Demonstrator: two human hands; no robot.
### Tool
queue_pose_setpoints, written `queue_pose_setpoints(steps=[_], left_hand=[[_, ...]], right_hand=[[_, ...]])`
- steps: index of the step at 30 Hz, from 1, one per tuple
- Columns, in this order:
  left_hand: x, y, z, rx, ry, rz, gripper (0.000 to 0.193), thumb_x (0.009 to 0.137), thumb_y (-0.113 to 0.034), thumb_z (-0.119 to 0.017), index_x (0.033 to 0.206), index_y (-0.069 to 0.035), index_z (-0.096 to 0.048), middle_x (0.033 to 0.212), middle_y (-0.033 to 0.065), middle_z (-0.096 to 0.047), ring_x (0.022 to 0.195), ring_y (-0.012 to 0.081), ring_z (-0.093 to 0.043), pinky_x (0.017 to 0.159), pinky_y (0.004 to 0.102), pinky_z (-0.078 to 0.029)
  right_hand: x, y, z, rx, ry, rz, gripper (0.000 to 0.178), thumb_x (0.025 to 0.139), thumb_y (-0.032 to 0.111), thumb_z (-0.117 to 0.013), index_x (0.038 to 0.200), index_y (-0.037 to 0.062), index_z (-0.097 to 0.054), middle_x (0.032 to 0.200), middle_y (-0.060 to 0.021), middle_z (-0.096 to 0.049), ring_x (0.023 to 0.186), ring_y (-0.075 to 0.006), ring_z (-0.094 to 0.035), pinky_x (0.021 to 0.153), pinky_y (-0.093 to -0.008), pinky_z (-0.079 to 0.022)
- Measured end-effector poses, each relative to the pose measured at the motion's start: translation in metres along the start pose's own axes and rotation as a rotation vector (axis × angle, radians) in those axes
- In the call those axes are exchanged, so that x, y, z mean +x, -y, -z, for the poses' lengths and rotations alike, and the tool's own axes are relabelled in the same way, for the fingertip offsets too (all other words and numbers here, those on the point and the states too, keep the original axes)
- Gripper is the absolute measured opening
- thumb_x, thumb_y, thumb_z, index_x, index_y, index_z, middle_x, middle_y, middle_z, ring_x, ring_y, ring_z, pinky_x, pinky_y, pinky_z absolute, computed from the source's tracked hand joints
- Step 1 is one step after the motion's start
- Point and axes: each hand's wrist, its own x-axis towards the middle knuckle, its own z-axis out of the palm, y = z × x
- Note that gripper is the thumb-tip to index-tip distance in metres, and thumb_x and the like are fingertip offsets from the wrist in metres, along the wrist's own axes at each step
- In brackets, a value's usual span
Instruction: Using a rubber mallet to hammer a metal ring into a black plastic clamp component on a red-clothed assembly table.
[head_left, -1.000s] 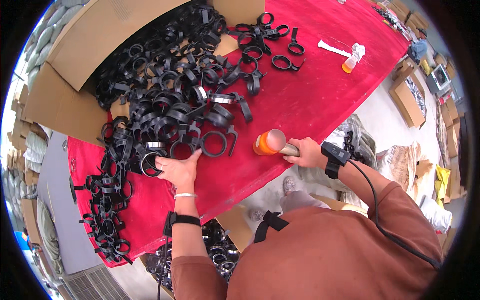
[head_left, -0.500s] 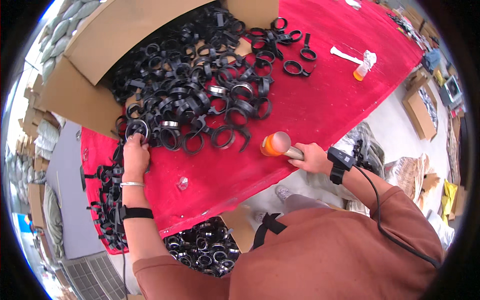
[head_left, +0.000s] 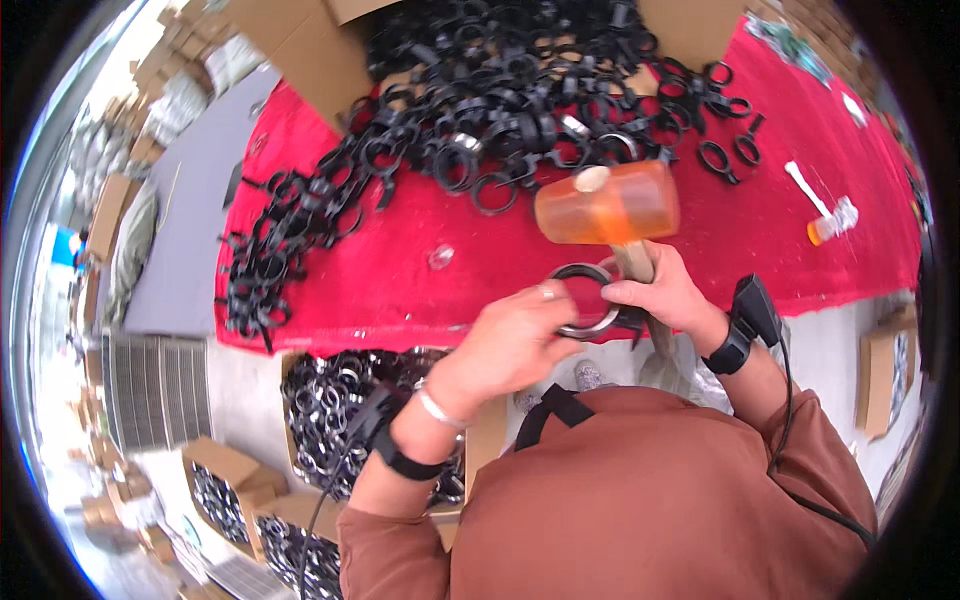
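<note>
Two hands meet just below the middle of the frame, over the near edge of the red-covered counter (head_left: 760,240). The left hand (head_left: 515,345) is curled around a black round clamp ring with a pale metal inner band (head_left: 585,300), fingers closed on its lower left rim. The right hand (head_left: 665,295) is closed around the wooden handle of a mallet with a translucent orange head (head_left: 607,203), and its fingertips also touch the right side of the ring. The mallet head stands just above the ring.

The ring looks stiff and light, a rigid hoop that should keep its shape under a firm grip; its smooth rim may slip, so a hold across the rim, at opposite sides, seems safest. The mallet looks top-heavy, and it is gripped close under the head, which should steady it.

A heap of black clamp rings (head_left: 500,110) spills out of an open brown cardboard box (head_left: 300,50) at the top of the frame and trails down the counter's left side. Below the counter, at lower left, an open cardboard carton (head_left: 487,440) holds many more dark rings with shiny bands, and smaller cartons of the same parts (head_left: 215,490) stand beside it on the floor. A small orange-capped bottle (head_left: 830,222) lies on the cloth at the right.
</note>
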Motion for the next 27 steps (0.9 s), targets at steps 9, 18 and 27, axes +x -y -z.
queue_pose_setpoints(steps=[9, 18, 27], left_hand=[[-0.069, -0.006, -0.017, -0.057, -0.661, 0.383, 0.059, 0.07, -0.008, -0.073, 0.122, -0.002, -0.044, 0.126, 0.0173, -0.041, 0.091, 0.0285, -0.059, 0.075, 0.0335, -0.051], [-0.247, 0.043, -0.112, -0.134, -1.23, 1.114, 0.036, 0.08, -0.012, -0.066, 0.11, 0.002, -0.054, 0.099, 0.0138, -0.06, 0.089, 0.0191, -0.059, 0.075, 0.0299, -0.048], [-0.331, 0.085, -0.15, -0.164, -1.357, 1.454, 0.032, 0.085, -0.017, -0.061, 0.108, 0.004, -0.054, 0.095, 0.0128, -0.062, 0.084, 0.0189, -0.06, 0.077, 0.0298, -0.047]], right_hand=[[0.048, -0.033, -0.026, -0.036, 0.075, -0.125, 0.038, 0.066, 0.013, -0.067, 0.098, -0.0054, -0.055, 0.08, -0.0034, -0.056, 0.069, -0.0117, -0.053, 0.061, -0.027, -0.045], [0.148, -0.04, -0.077, -0.164, 0.467, -0.143, 0.036, 0.065, 0.007, -0.061, 0.098, -0.0064, -0.054, 0.073, -0.0056, -0.058, 0.064, -0.012, -0.056, 0.061, -0.0255, -0.045], [0.231, -0.084, -0.125, -0.658, 0.268, 0.128, 0.04, 0.062, 0.02, -0.067, 0.092, -0.0042, -0.058, 0.081, -0.0174, -0.062, 0.075, -0.0278, -0.061, 0.068, -0.0362, -0.046]])
